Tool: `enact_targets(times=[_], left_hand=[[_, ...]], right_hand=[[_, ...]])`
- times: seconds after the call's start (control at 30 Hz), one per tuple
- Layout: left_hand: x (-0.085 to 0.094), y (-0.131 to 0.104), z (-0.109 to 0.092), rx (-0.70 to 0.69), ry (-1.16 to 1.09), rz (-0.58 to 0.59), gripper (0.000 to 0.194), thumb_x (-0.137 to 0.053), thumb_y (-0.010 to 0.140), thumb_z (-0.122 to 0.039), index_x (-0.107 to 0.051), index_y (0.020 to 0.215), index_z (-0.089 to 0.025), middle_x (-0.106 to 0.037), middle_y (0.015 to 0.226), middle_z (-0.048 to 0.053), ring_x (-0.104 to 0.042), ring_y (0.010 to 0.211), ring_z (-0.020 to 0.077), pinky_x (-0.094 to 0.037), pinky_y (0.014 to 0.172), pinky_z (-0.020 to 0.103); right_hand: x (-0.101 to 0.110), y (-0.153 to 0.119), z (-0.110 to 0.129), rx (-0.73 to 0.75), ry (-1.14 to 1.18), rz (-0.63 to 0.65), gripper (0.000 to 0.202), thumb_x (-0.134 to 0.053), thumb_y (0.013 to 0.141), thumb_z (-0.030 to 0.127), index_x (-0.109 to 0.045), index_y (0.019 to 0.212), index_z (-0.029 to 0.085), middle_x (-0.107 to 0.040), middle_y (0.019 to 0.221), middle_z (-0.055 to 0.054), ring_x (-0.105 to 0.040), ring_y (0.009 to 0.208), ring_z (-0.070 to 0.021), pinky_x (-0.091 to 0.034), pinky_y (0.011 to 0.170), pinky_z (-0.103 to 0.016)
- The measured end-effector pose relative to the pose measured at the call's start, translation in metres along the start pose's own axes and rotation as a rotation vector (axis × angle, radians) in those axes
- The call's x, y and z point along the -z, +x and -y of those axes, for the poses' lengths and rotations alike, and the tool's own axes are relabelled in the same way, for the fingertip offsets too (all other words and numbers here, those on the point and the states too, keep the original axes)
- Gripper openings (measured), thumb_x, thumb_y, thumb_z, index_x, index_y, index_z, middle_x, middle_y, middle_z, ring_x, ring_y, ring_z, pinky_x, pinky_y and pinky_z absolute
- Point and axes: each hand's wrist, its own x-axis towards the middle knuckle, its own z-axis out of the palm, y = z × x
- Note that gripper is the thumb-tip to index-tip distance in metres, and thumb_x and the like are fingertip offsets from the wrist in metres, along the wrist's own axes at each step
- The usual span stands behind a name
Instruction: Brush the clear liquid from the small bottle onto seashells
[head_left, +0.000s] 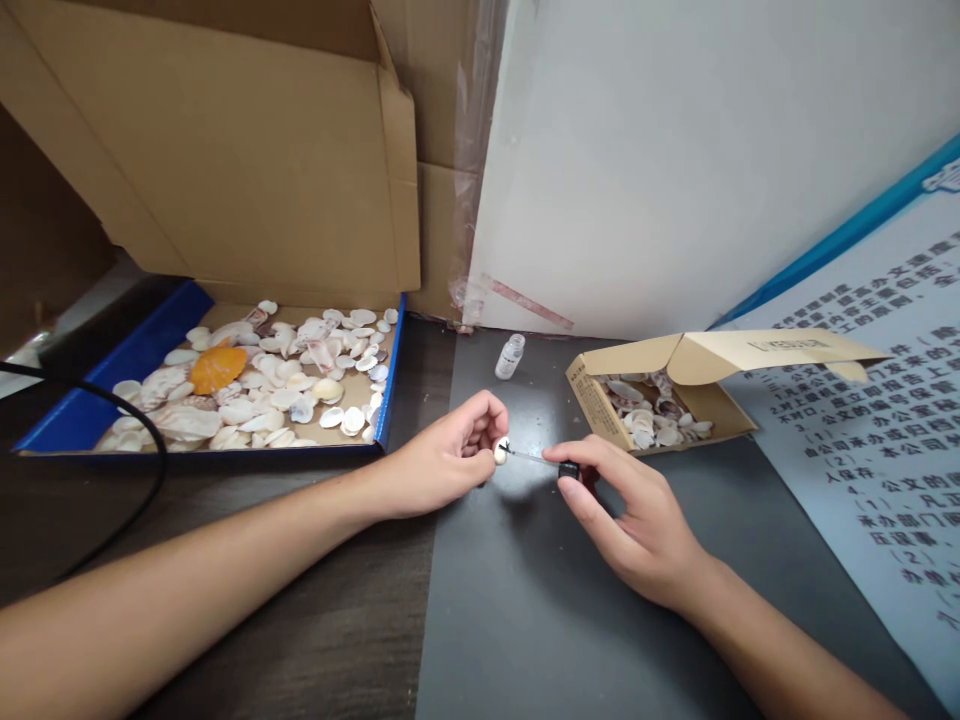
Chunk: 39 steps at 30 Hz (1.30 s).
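Between the thumb and fingers of my left hand [454, 452] is a small pale shell [500, 452], held up over the grey mat [495, 600]. My right hand [626, 515] pinches the black cap of a thin brush applicator [569, 469]. Its clear stem points left, and the dark tip meets the shell's face. Behind both hands a small uncapped clear glass bottle [510, 356] with a label stands on the mat.
At the left, a blue-edged cardboard box [384, 400] holds many shells, including an orange one [217, 368]. A smaller open carton [600, 405] with shells sits at the right, beside a printed sheet [885, 420]. A black cable [161, 455] curves at far left.
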Motion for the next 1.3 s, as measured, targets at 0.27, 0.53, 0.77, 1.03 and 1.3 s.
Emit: enact_targets(times=[0.27,0.53,0.77,1.03,1.3], left_hand=[[0.0004,-0.0003,0.0002,-0.001,0.001,-0.003,0.014,-0.049,0.086,-0.011,-0.042,0.093,-0.021,-0.045,0.083,-0.004,-0.046,0.073,0.0103,-0.038,0.069,0.027],[-0.0001,-0.0015,-0.0009,0.014,0.0,-0.007,0.015,-0.05,0.085,-0.011,-0.041,0.093,-0.021,-0.045,0.083,-0.004,-0.046,0.073,0.0105,-0.038,0.068,0.027],[0.0,-0.0003,-0.0009,0.016,0.007,-0.008,0.016,-0.05,0.084,-0.01,-0.042,0.092,-0.021,-0.045,0.082,-0.004,-0.046,0.073,0.0106,-0.038,0.068,0.027],[0.0001,-0.001,-0.0003,0.009,0.01,-0.007,0.015,-0.05,0.085,-0.011,-0.041,0.093,-0.021,-0.045,0.083,-0.004,-0.046,0.073,0.0105,-0.038,0.069,0.027],[-0.0006,-0.0008,-0.0011,0.018,0.011,-0.009,0.015,-0.052,0.086,-0.013,-0.041,0.092,-0.021,-0.046,0.082,-0.004,-0.046,0.072,0.0104,-0.038,0.068,0.026]], right_hand=[[0.0002,0.0004,0.0005,-0.009,0.005,0.019,0.02,-0.054,0.098,0.018,-0.062,0.116,0.024,-0.07,0.095,-0.004,-0.064,0.071,-0.0143,-0.051,0.06,-0.024],[0.0003,0.0006,0.0017,-0.01,-0.002,0.02,0.02,-0.054,0.098,0.018,-0.062,0.115,0.024,-0.071,0.094,-0.005,-0.065,0.069,-0.0144,-0.051,0.059,-0.024],[-0.0002,0.0016,0.0015,-0.014,0.0,0.031,0.019,-0.054,0.098,0.018,-0.062,0.115,0.023,-0.071,0.095,-0.005,-0.065,0.07,-0.0143,-0.051,0.059,-0.023],[0.0,0.0025,0.0016,-0.02,-0.002,0.034,0.019,-0.054,0.098,0.019,-0.063,0.114,0.022,-0.072,0.094,-0.006,-0.065,0.068,-0.0148,-0.052,0.059,-0.024],[-0.0006,0.0018,0.0029,-0.05,0.027,-0.021,0.017,-0.054,0.097,0.021,-0.064,0.112,0.023,-0.07,0.088,-0.003,-0.064,0.067,-0.0149,-0.051,0.058,-0.024]])
